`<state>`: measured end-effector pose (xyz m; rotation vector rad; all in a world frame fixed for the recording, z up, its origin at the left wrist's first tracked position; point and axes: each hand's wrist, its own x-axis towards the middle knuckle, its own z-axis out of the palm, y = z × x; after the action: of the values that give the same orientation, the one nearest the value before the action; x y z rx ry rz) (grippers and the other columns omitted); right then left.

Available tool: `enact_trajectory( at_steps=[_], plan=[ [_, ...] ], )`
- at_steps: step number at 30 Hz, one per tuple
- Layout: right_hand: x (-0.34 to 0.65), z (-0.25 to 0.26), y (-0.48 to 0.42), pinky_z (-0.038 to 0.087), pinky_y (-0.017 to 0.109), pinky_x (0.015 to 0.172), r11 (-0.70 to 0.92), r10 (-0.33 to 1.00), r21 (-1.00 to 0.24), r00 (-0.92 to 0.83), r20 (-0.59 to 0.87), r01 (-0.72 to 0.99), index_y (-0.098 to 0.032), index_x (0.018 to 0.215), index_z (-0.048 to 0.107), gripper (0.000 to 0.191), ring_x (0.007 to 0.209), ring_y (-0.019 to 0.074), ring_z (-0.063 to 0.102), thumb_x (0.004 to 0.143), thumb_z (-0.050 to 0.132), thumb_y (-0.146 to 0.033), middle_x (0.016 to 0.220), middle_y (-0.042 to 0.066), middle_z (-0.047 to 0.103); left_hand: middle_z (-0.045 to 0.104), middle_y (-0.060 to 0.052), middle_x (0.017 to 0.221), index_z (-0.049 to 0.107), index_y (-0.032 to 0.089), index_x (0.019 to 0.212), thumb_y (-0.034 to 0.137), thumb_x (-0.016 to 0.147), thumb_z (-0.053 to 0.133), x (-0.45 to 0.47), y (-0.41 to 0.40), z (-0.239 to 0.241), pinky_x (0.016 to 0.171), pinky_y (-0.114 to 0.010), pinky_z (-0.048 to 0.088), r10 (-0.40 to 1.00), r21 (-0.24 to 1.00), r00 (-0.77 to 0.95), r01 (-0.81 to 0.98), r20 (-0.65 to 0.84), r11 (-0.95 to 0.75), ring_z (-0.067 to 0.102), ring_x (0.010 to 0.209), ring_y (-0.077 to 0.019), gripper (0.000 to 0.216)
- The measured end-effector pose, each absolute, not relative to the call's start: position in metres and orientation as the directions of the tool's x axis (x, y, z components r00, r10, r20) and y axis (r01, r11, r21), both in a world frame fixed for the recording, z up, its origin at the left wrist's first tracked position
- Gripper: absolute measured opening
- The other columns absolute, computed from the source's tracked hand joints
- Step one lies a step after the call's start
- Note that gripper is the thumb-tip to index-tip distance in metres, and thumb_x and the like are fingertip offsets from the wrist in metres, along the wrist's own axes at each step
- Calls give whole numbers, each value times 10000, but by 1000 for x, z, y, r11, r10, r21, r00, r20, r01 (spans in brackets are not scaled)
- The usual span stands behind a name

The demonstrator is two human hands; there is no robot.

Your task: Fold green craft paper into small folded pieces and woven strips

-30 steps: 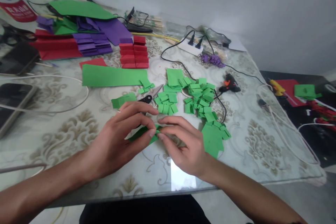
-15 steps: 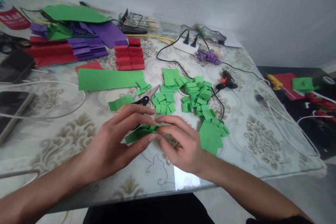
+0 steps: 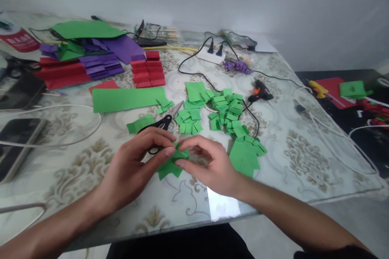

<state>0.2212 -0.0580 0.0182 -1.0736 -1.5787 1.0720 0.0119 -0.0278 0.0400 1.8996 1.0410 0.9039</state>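
Observation:
Between my hands is a folded piece of green paper (image 3: 169,167) with pointed lower edges. My left hand (image 3: 138,162) pinches its upper part between thumb and fingers. From the other side, my right hand (image 3: 212,164) grips the same paper, with the thumb low and the fingers above. Black-handled scissors (image 3: 166,120) lie just beyond my left hand, blades pointing away to the right; part of a handle is hidden by the fingers. Small folded green paper pieces (image 3: 190,121) are grouped past my hands, and a larger heap (image 3: 226,107) lies to their right.
A long green strip (image 3: 127,99) and red folded papers (image 3: 148,73) lie farther back. A black glue gun (image 3: 260,91) with its cord rests at right, near a white power strip (image 3: 211,54). At left are a phone (image 3: 20,145) and a white cable (image 3: 75,143).
The green paper has turned in my hands and now shows its pointed lower edges. My fingers have shifted their hold, uncovering more of the scissors. The whole view has moved slightly.

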Motion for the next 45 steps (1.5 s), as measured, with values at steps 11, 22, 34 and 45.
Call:
enact_trajectory(
  at_steps=[11, 22, 34, 45],
  plan=[
    [220, 9, -58, 653, 267, 737, 150, 983, -988, -107, 147, 21, -206, 1078, 732, 172, 839, 161, 779, 915, 775, -243, 921, 42, 796, 678, -81, 1210, 663, 240, 948, 297, 1006, 652, 7, -25, 37, 725, -305, 620, 875, 730, 404, 508, 266, -456, 662, 1140, -257, 82],
    [220, 11, -57, 672, 258, 730, 144, 987, -989, -69, 142, 30, -200, 1029, 770, 135, 828, 168, 812, 897, 792, -215, 899, 42, 832, 752, 9, 835, 689, 262, 926, 403, 990, 665, 8, -25, 33, 620, -296, 555, 911, 773, 373, 520, 178, -364, 703, 728, -195, 157],
    [221, 11, -56, 641, 250, 681, 131, 991, -990, -27, 129, 47, -196, 1014, 759, 114, 772, 153, 772, 904, 775, -221, 854, 33, 802, 756, -19, 856, 722, 237, 951, 404, 1006, 626, 6, -19, 43, 517, -220, 515, 876, 801, 479, 501, 57, -326, 698, 758, -196, 200],
    [220, 12, -55, 656, 261, 737, 1, 997, -997, -75, 7, -82, -225, 977, 825, 148, 791, 169, 805, 842, 862, -275, 884, 26, 842, 707, 5, 851, 680, 205, 925, 325, 1048, 576, 5, -21, 38, 650, -227, 491, 835, 771, 545, 500, 73, -394, 642, 761, -145, 201]
  ],
)
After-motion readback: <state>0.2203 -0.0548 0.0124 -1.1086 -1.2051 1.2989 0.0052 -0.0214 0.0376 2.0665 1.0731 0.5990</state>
